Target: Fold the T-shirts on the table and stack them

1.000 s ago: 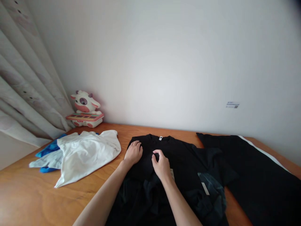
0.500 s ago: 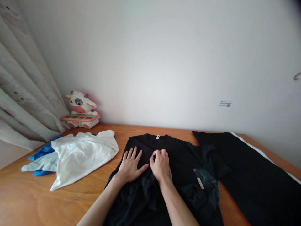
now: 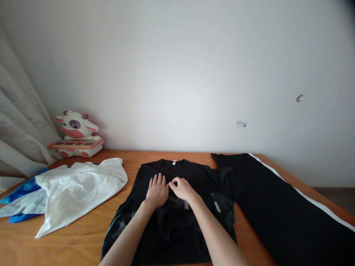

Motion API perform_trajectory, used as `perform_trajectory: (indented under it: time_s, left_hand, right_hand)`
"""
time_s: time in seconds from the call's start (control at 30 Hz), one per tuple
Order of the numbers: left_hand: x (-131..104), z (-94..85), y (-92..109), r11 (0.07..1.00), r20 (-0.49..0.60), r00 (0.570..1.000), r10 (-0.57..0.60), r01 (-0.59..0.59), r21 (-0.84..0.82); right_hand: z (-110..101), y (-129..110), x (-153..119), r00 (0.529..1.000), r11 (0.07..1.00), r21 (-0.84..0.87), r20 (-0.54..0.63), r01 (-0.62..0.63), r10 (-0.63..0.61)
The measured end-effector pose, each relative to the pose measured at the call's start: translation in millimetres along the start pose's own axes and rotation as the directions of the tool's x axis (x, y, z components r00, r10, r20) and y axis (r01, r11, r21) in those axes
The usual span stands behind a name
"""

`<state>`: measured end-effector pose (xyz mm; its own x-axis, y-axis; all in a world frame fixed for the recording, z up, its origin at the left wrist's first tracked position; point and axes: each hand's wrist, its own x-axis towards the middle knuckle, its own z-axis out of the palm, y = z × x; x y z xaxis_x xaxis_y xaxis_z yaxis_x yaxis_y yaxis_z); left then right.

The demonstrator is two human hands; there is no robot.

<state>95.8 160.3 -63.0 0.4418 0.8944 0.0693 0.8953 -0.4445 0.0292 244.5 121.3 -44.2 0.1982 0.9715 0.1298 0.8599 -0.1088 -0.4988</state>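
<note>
A black T-shirt lies spread on the wooden table, its collar with a small white tag toward the wall and its lower part wrinkled. My left hand rests flat on the shirt's chest, palm down, fingers stretched. Just right of it, my right hand has its thumb and index finger drawn together over the cloth; whatever is between them is too small to make out. A pale patch of print shows below my right wrist, and a light label sits on a dark patterned part at the right.
White cloth lies over blue cloth at the left. Behind stands a cow-shaped toy keyboard beside a curtain. Black trousers with a white stripe lie at the right of the wooden table.
The view has turned to the right, so everything sits further left. My left fingers have come closer together. At the shirt's left, a dark patterned part now shows, and its lower part lies differently.
</note>
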Motion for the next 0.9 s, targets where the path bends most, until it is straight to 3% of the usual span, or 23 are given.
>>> perform_trajectory:
  time_s: [0.1,0.2,0.27,0.3,0.33,0.4,0.53,0.6,0.7,0.83,0.9]
  left_hand:
    - [-2,8.0,3,0.996,-0.066,0.994,0.082,-0.084,-0.023]
    - [-4,10.3,-2,0.996,-0.082,0.993,0.085,-0.088,-0.033]
    - [-4,10.1,-5,0.993,-0.082,0.992,0.099,-0.104,-0.062]
    - [-4,10.3,-6,0.988,-0.077,0.989,0.124,-0.131,-0.081]
    - [-4,10.8,-7,0.982,-0.074,0.985,0.157,-0.164,-0.099]
    - [-3,13.5,-9,0.967,-0.079,0.973,0.217,-0.226,-0.118]
    - [-1,21.9,-13,0.953,-0.131,0.956,0.263,-0.278,-0.120]
    - [0,25.5,-14,0.952,-0.153,0.954,0.260,-0.279,-0.126]
    - [1,28.3,-15,0.948,-0.180,0.952,0.248,-0.277,-0.158]
    - [1,26.9,-15,0.926,-0.231,0.936,0.267,-0.315,-0.207]
    - [0,23.6,-14,0.913,-0.234,0.931,0.280,-0.333,-0.235]
  right_hand:
    - [-40,47,-6,0.999,0.999,0.020,-0.023,-0.045,0.046]
    - [-77,105,-25,0.960,0.977,-0.007,-0.188,-0.215,0.210]
    - [-94,145,-40,0.877,0.925,-0.022,-0.328,-0.379,0.352]
    - [-99,164,-46,0.771,0.856,-0.011,-0.441,-0.517,0.460]
    - [-102,180,-51,0.696,0.796,0.005,-0.484,-0.605,0.531]
    - [-104,203,-58,0.662,0.738,0.011,-0.434,-0.675,0.611]
    - [-100,215,-56,0.743,0.752,-0.084,-0.261,-0.654,0.617]
    - [-98,212,-53,0.759,0.764,-0.096,-0.247,-0.638,0.603]
    - [-95,203,-51,0.771,0.816,0.080,-0.286,-0.573,0.569]
    - [-85,175,-54,0.761,0.874,0.339,-0.443,-0.347,0.474]
    - [-76,152,-59,0.865,0.924,0.355,-0.409,-0.141,0.289]
